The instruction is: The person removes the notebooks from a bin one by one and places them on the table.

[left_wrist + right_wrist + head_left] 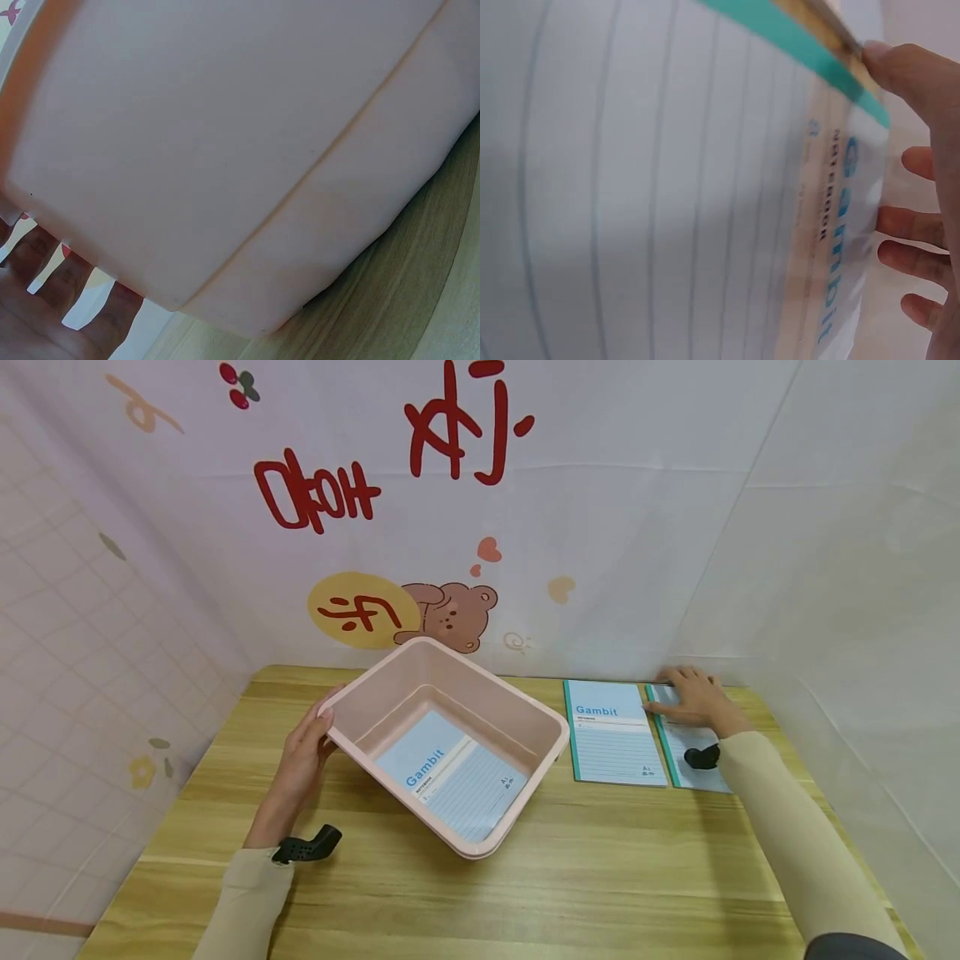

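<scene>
At the table's far right corner lies a notebook (693, 752), thin, light and floppy by the look; lifting an edge seems the easiest hold. Right hand (693, 696) rests flat on it, fingers straight. Left hand (300, 768) grips the rim of a pink bin (525, 710), which holds another notebook (450, 777); a third (611, 735) lies between.

The word "Gambit" stands in blue letters on the notebook (450, 772) that lies inside the pink basin (525, 714). The same "Gambit" is printed on the notebook (611, 731) on the table, beside the basin. The right wrist view shows it too, with "NOTEBOOK" in small letters, on the notebook (705, 225) under the right hand (693, 696). The red signs on the wall sheet (637, 527) look mirrored, I cannot read them.
</scene>
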`<act>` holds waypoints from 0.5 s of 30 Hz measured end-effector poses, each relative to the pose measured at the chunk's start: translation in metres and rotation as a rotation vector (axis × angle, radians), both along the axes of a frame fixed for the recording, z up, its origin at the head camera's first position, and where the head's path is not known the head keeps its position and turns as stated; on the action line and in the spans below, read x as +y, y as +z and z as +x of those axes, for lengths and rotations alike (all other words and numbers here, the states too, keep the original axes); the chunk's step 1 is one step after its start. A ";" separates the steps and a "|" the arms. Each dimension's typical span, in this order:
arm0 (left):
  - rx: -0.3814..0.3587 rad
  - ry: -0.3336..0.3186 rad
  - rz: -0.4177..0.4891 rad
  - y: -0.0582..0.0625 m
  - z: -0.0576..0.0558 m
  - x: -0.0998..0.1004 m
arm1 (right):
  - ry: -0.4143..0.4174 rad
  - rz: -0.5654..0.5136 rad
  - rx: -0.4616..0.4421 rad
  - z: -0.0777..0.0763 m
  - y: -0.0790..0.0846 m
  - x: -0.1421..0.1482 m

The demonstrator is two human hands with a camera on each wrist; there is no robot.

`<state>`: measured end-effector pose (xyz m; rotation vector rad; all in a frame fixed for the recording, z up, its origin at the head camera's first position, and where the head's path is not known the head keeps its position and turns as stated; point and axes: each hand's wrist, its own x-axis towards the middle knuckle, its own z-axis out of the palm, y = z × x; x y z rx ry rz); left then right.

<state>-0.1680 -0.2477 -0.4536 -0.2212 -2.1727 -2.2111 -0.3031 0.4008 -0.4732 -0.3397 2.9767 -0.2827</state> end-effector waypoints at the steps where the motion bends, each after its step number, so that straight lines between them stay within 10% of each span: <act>1: -0.001 0.001 -0.001 0.000 0.000 0.000 | -0.002 -0.014 0.002 0.002 0.002 -0.001; 15: 0.005 0.007 -0.012 0.002 0.001 0.001 | 0.015 -0.104 0.065 0.012 0.007 0.000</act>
